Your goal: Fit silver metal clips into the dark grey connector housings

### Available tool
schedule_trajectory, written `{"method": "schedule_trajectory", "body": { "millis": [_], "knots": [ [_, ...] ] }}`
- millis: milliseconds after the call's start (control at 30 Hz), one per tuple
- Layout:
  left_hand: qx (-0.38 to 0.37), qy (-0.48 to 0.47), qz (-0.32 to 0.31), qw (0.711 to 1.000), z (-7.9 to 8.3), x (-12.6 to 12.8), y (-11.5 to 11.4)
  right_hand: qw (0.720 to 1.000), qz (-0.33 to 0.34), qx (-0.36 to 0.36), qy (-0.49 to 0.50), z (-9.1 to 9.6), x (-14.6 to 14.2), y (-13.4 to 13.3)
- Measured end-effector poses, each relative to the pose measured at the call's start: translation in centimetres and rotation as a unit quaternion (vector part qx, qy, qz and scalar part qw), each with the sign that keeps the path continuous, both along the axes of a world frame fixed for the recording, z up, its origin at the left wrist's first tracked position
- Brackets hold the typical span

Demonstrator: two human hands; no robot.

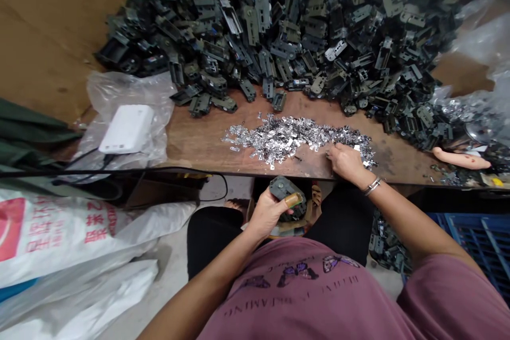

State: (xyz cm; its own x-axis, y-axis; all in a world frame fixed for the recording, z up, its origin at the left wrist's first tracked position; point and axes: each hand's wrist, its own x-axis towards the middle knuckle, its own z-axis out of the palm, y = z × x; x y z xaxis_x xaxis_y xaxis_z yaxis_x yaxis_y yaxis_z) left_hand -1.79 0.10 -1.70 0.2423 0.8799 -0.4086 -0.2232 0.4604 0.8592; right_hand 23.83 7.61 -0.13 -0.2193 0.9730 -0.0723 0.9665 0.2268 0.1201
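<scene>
My left hand point(268, 211) is closed around a dark grey-green plastic housing point(283, 187), below the table's front edge and above my lap. A yellowish cover wraps its thumb, which presses on the part. On the tabletop, my right hand point(346, 162) touches the right side of a heap of small shiny metal clips point(285, 135). Its fingers are bent and pinched together; whatever may be between the fingertips is too small to make out. A metal bracelet circles the right wrist.
A large pile of dark plastic housings point(274, 37) covers the back of the wooden table point(195, 141). At left, a white box point(126, 128) with a cable lies on clear plastic. White printed sacks point(71, 234) stand lower left, a blue crate point(478, 244) lower right.
</scene>
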Motion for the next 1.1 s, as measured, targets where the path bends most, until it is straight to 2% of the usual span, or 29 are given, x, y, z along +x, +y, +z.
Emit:
{"method": "schedule_trajectory", "body": {
  "millis": [100, 200, 300, 400, 500, 567, 633, 733, 800, 900, 967, 1033, 1100],
  "knots": [
    [0.014, 0.004, 0.003, 1.0, 0.0, 0.1, 0.2, 0.998, 0.039, -0.006, 0.046, -0.2, -1.3, -0.4],
    [0.024, 0.008, 0.006, 1.0, -0.1, 0.0, 0.4, 0.995, 0.024, -0.061, 0.072, -0.2, -2.1, -0.5],
    [0.028, 0.018, 0.003, 0.999, -0.1, -0.1, 0.5, 0.994, -0.001, -0.084, 0.074, -0.1, -1.7, -0.3],
    [0.028, 0.03, 0.0, 0.999, 0.0, -0.1, 0.4, 0.994, 0.008, -0.097, 0.052, 0.1, -0.6, -0.2],
    [0.028, 0.03, 0.004, 0.999, 0.2, 0.0, 0.4, 0.995, 0.003, -0.083, 0.05, 0.3, -0.1, -0.7],
    [0.042, 0.029, 0.011, 0.999, 0.3, 0.3, 0.5, 0.992, -0.001, -0.049, 0.12, 0.5, -0.5, -1.5],
    [0.066, 0.035, 0.013, 0.997, 0.5, 0.7, 0.9, 0.97, 0.011, -0.019, 0.244, 0.8, -1.4, -2.5],
    [0.101, 0.057, 0.013, 0.993, 0.7, 1.2, 1.3, 0.919, 0.037, -0.012, 0.393, 1.5, -3.3, -4.2],
    [0.121, 0.076, 0.009, 0.99, 0.9, 1.4, 1.5, 0.908, 0.05, -0.012, 0.415, 2.0, -4.4, -5.0],
    [0.146, 0.074, -0.012, 0.986, 1.1, 1.5, 1.2, 0.913, 0.082, -0.037, 0.397, 3.0, -5.1, -5.4],
    [0.149, 0.064, -0.031, 0.986, 1.1, 1.4, 0.8, 0.907, 0.094, -0.095, 0.399, 3.6, -4.9, -5.3],
    [0.137, 0.061, -0.046, 0.988, 0.9, 1.2, 0.4, 0.889, 0.091, -0.163, 0.418, 4.0, -4.4, -5.3],
    [0.119, 0.054, -0.052, 0.99, 0.5, 0.9, 0.0, 0.875, 0.094, -0.19, 0.435, 4.1, -4.0, -5.5]
  ]
}}
